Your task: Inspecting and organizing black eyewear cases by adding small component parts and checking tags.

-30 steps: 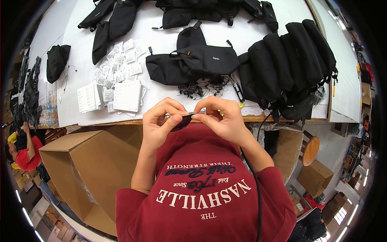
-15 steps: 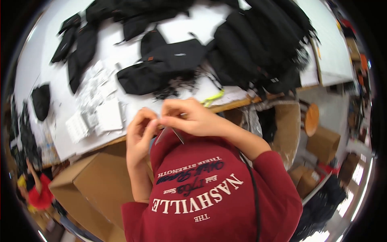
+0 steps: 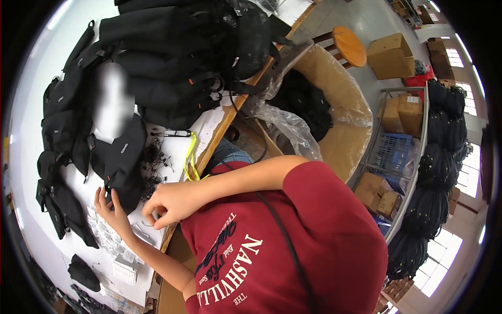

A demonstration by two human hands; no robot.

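Observation:
My left hand [image 3: 111, 210] is open, its fingers spread against the lower end of a black fabric bag [image 3: 123, 154] on the white table. To its right, my right hand [image 3: 175, 203] hovers near the table edge with thumb and fingers curled together. Something small and pale shows beneath those fingertips, too little of it to name. Beside the bag lies a tangle of thin black cords [image 3: 155, 163]. A pair of black-handled thread snips [image 3: 175, 133] and a yellow-green cord [image 3: 191, 157] are farther up. White paper tags [image 3: 104, 230] are scattered below my left hand.
Black bags [image 3: 157, 42] are heaped across the far table. Right of the wooden table edge [image 3: 222, 123] stands a plastic-lined carton [image 3: 353, 99] holding black goods. Beyond are a round wooden stool [image 3: 349, 46], a shelf rack with a blue crate [image 3: 395, 152], and hanging black bags [image 3: 442, 141].
My hands have parted from a shared pinch on a small tag in front of my chest. The left has reached out to the black bag, and the view has turned right.

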